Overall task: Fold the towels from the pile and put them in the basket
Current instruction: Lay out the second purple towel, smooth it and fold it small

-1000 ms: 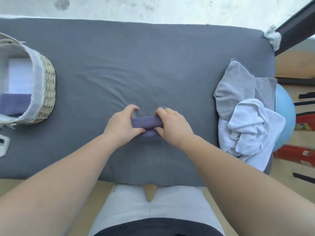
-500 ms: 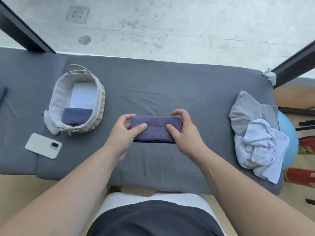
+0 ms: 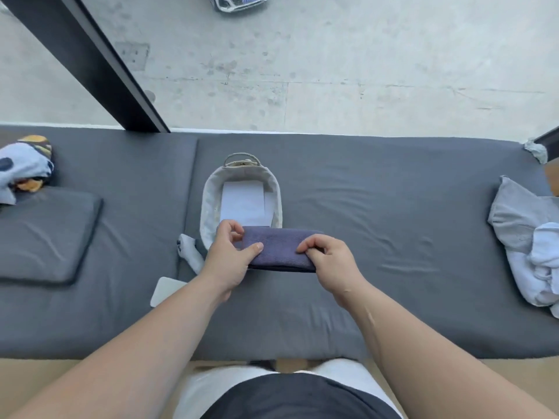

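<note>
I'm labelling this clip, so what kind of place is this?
Likely a home's window seat on an upper floor: a grey cushioned bench runs along glass with a black window frame, and a white car sits on pavement far below.

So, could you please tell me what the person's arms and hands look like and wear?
The left forearm and right forearm are bare: no sleeves, watch or bracelet. The left hand and right hand wear no gloves, and no rings show.

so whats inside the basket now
A flat white towel shows inside the basket. The purple towel, held by the left hand and right hand, covers its near end, hiding anything there.
</note>
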